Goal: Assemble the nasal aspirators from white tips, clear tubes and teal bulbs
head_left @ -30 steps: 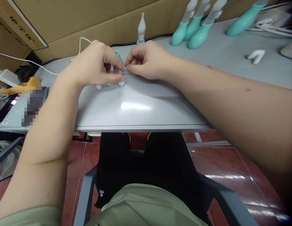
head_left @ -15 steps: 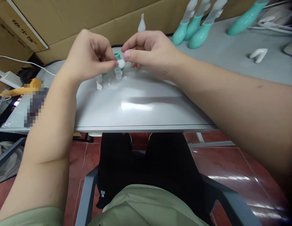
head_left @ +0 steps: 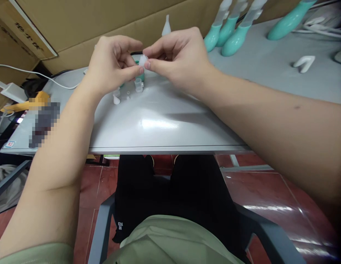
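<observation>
Above the far part of the grey table, a small translucent white piece (head_left: 143,61) is pinched between the fingertips of both hands. My left hand (head_left: 118,60) grips it from the left with thumb and finger; my right hand (head_left: 178,55) closes on it from the right. Its exact kind is too small to tell. Just below stands a clear plastic cup-like part (head_left: 139,85) with a side tab. Behind the hands a teal part (head_left: 141,76) shows partly. Left of the cup sit a tiny clear piece (head_left: 128,95) and a small white cone tip (head_left: 116,99).
Several teal bulbs with clear necks (head_left: 233,44) stand at the back right. A white pointed tip (head_left: 166,26) rises behind my right hand. Farther right lies a white bent piece (head_left: 304,64). A white charger (head_left: 13,92) and a yellow object (head_left: 41,99) are on the left. Cardboard (head_left: 118,18) walls the back.
Both hands have lifted the white piece slightly and turned it more upright. My right fingers now press against it, and the left fingers have spread a little.
</observation>
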`<state>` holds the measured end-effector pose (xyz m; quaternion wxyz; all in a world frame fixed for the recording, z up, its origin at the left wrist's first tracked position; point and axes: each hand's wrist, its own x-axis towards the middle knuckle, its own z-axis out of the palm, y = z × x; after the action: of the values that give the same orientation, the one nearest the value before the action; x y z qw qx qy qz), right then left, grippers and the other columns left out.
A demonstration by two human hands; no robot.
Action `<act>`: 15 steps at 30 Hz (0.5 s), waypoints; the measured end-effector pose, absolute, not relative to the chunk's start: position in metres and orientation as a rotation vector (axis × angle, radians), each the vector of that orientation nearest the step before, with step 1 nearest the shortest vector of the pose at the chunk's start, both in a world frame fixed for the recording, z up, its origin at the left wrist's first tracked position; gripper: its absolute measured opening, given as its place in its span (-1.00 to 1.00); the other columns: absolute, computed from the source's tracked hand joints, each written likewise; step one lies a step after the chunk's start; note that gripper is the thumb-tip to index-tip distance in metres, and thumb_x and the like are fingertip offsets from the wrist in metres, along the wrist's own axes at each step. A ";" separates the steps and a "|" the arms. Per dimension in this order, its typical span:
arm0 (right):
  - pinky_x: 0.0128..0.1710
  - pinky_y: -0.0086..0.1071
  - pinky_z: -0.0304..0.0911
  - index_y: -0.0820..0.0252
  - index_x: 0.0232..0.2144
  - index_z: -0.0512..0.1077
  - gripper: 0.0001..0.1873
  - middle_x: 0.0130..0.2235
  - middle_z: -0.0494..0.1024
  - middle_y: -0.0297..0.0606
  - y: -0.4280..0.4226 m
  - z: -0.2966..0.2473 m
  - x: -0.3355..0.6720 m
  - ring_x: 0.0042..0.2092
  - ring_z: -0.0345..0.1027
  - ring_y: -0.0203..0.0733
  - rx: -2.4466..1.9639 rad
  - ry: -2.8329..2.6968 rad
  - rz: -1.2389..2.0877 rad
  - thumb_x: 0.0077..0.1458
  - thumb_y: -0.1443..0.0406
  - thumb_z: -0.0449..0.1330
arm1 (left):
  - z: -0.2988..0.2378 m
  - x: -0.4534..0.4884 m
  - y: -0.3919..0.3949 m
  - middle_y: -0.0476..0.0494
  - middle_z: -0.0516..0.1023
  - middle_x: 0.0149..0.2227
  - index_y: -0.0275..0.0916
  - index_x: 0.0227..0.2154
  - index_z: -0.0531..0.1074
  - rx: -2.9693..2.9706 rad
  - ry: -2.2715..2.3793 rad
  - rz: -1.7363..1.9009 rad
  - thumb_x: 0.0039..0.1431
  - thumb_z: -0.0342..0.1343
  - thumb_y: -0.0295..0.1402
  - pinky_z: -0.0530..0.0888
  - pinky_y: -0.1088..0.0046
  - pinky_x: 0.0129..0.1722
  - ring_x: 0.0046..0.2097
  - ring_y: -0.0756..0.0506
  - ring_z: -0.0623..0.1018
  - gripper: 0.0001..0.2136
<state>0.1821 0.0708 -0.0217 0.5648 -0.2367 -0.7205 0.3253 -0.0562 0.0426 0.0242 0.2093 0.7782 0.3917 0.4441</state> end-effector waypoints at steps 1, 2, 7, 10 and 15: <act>0.21 -0.21 0.73 0.14 -0.10 0.95 -0.68 -0.07 0.90 -0.36 0.070 -0.021 0.182 0.06 0.84 -0.08 -0.570 -1.709 0.735 0.38 0.63 0.55 | 0.024 -0.056 0.041 -0.15 0.82 -0.38 -0.05 -0.21 0.88 2.181 1.111 1.227 -0.04 0.86 0.17 0.50 0.03 -0.27 -0.36 -0.27 0.70 -0.48; 0.23 -0.18 0.73 0.14 -0.11 0.96 -0.68 -0.06 0.91 -0.36 0.070 -0.021 0.181 0.08 0.85 -0.04 -0.580 -1.717 0.711 0.38 0.62 0.54 | 0.024 -0.056 0.041 -0.15 0.80 -0.40 -0.03 -0.24 0.88 2.212 1.129 1.228 0.01 0.83 0.19 0.46 0.04 -0.29 -0.38 -0.26 0.67 -0.52; 0.15 -0.13 0.70 0.13 -0.16 0.93 -0.73 -0.11 0.90 -0.39 0.068 -0.020 0.179 0.04 0.84 0.01 -0.602 -1.730 0.628 0.37 0.57 0.53 | 0.018 -0.053 0.046 -0.10 0.71 -0.44 0.11 -0.44 0.73 2.301 1.187 1.273 0.06 0.75 0.35 0.36 0.04 -0.34 -0.41 -0.24 0.55 -0.50; 0.05 -0.26 0.60 0.17 -0.20 0.85 -0.70 -0.15 0.85 -0.38 0.065 -0.018 0.176 -0.04 0.76 -0.12 -0.603 -1.733 0.638 0.39 0.64 0.47 | 0.018 -0.048 0.046 -0.10 0.64 -0.47 0.09 -0.50 0.62 2.318 1.223 1.328 0.07 0.67 0.39 0.30 0.05 -0.36 -0.44 -0.19 0.44 -0.44; 0.00 -0.38 0.50 0.18 -0.25 0.68 -0.62 -0.18 0.73 -0.40 0.062 -0.015 0.173 -0.12 0.62 -0.25 -0.615 -1.749 0.655 0.36 0.74 0.39 | 0.020 -0.045 0.040 -0.11 0.61 -0.46 0.04 -0.50 0.61 2.319 1.213 1.299 0.20 0.68 0.19 0.28 0.08 -0.34 -0.42 -0.18 0.45 -0.52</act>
<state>0.1730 0.0619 -0.0154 0.5544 -0.2602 -0.7403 0.2773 -0.0452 0.0401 0.0197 0.1096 0.7889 0.4127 0.4419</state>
